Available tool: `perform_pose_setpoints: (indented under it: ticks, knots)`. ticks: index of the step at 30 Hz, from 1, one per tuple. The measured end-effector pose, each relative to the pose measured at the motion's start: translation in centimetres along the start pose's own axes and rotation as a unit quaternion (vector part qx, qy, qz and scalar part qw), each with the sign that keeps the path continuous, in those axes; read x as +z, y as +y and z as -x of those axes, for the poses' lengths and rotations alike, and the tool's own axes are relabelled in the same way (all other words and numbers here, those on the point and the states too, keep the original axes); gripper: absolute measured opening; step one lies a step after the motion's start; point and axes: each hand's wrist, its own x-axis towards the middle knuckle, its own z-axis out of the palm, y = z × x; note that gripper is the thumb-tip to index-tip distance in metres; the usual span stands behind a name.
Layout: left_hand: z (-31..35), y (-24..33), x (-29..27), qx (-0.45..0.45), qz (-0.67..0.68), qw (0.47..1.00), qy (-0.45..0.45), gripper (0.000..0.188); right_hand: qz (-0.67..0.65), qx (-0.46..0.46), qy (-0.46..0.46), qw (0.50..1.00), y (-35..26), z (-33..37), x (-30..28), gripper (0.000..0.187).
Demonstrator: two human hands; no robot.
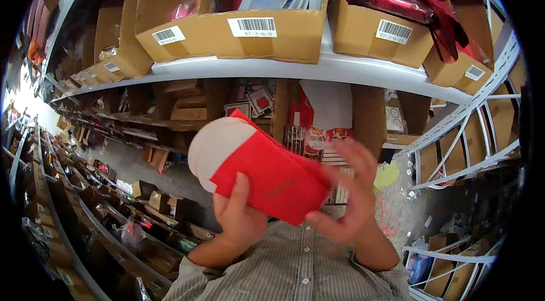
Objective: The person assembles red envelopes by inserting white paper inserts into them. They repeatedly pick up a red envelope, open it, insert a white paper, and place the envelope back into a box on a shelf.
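My left hand (241, 216) is closed on a red paper envelope (272, 179), the thumb lying across its front face. White round-edged sheets (218, 148) stick out past the envelope's upper left end; whether they are inside it or behind it I cannot tell. The envelope is tilted, its right end lower. By that right end is my right hand (355, 201), fingers spread and blurred by motion, the thumb close to the lower corner. Both hands are in front of my striped shirt.
Ahead, a metal shelf (318, 68) carries labelled cardboard boxes (272, 31), one with dark red foil packs (392, 3). Under it stand more boxes with cards and red items. Long rows of bins (159, 250) line the left; a white metal rack (454, 125) stands at right.
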Motion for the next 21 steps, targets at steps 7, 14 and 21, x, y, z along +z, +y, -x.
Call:
perform_pose_setpoints:
  ticks: [7, 14, 21]
  knots:
    - [-0.6, -0.3, -1.8, -0.019, 0.070, 0.996, -0.042, 0.041, -0.328, 0.249, -0.067, 0.909, 1.7, 3.3, 2.1, 0.036]
    - [0.4, -1.3, -3.1, 0.068, -0.057, 0.996, 0.014, 0.045, -0.029, 0.050, -0.063, 0.996, 1.7, 4.5, 3.7, 0.036]
    - [2.4, -1.4, -6.8, 0.039, -0.067, 0.997, -0.013, 0.059, -0.189, 0.101, -0.079, 0.974, 1.0, 6.3, 5.2, 0.026]
